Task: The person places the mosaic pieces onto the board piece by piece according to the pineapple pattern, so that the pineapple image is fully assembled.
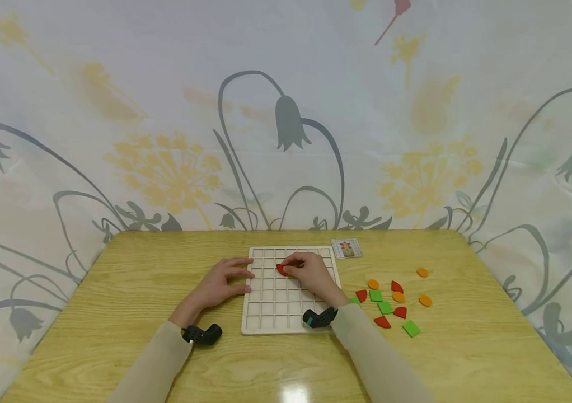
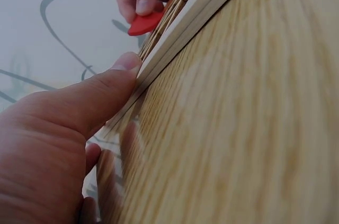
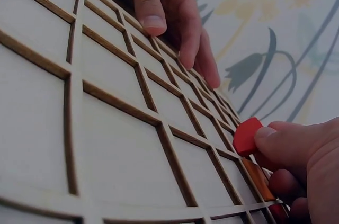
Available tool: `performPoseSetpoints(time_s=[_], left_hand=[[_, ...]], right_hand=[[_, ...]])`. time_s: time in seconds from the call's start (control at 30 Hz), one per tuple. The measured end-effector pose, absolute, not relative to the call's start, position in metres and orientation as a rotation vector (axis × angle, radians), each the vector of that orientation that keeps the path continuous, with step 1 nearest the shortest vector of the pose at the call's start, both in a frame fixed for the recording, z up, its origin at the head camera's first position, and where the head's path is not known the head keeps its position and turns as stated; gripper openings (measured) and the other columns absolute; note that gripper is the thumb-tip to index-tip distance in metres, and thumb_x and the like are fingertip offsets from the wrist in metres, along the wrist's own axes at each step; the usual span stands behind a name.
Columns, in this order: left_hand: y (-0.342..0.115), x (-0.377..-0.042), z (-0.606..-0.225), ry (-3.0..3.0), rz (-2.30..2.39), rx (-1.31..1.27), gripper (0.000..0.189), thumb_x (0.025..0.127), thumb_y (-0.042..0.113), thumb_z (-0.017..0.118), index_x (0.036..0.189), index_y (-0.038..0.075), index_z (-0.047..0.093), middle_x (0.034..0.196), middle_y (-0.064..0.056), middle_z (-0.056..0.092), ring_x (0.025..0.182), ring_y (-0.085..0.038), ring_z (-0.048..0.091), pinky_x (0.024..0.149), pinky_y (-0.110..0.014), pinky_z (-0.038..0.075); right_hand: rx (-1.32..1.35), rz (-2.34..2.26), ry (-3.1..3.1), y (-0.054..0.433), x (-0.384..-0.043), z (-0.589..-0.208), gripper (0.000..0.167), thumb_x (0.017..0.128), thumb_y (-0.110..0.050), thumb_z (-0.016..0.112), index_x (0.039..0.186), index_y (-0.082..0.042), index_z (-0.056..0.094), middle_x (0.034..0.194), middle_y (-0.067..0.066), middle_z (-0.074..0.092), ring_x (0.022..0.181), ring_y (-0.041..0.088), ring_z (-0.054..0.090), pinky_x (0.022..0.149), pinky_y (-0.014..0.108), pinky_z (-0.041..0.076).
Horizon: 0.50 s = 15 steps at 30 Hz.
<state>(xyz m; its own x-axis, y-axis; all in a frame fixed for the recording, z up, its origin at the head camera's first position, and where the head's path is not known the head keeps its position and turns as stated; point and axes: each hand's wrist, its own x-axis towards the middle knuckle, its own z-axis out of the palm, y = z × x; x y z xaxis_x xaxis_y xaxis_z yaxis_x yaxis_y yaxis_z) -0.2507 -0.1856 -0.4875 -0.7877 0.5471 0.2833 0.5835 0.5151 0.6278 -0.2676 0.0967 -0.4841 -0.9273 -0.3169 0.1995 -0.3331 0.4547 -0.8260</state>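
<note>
A white wooden grid board (image 1: 268, 309) with square cells lies on the table. Over its upper middle my right hand (image 1: 312, 273) pinches a red quarter-circle tile (image 3: 247, 136) between thumb and fingers, tilted just above the grid. Below that tile, in the right wrist view, an orange piece (image 3: 258, 179) sits in a cell, and a bit of red (image 3: 277, 212) shows beside it, partly hidden by the fingers. My left hand (image 1: 221, 284) rests at the board's left edge with its fingers spread, the thumb (image 2: 124, 68) against the rim.
To the right of the board lie several loose tiles: orange discs (image 1: 425, 300), green squares (image 1: 411, 328) and red quarter-circles (image 1: 382, 322). A small picture card (image 1: 347, 248) lies by the board's upper right corner. A flower-patterned cloth (image 1: 286, 179) hangs behind the wooden table (image 1: 130, 291).
</note>
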Motion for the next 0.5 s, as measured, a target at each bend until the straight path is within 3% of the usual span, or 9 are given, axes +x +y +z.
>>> performPoseSetpoints(time_s=[0.5], left_hand=[[-0.1856, -0.2503, -0.4865, -2.700, -1.142, -0.991, 0.025, 0.090, 0.024, 0.076, 0.113, 0.015, 0.076, 0.145, -0.008, 0.053, 0.135, -0.038, 0.042, 0.107, -0.060, 0.033]], right_hand=[[0.604, 1.416, -2.692, 0.0950, -0.2638, -0.4816, 0.008, 0.092, -0.013, 0.073, 0.099, -0.016, 0.076, 0.092, -0.004, 0.067, 0.078, 0.011, 0.059, 0.071, 0.032, 0.051]])
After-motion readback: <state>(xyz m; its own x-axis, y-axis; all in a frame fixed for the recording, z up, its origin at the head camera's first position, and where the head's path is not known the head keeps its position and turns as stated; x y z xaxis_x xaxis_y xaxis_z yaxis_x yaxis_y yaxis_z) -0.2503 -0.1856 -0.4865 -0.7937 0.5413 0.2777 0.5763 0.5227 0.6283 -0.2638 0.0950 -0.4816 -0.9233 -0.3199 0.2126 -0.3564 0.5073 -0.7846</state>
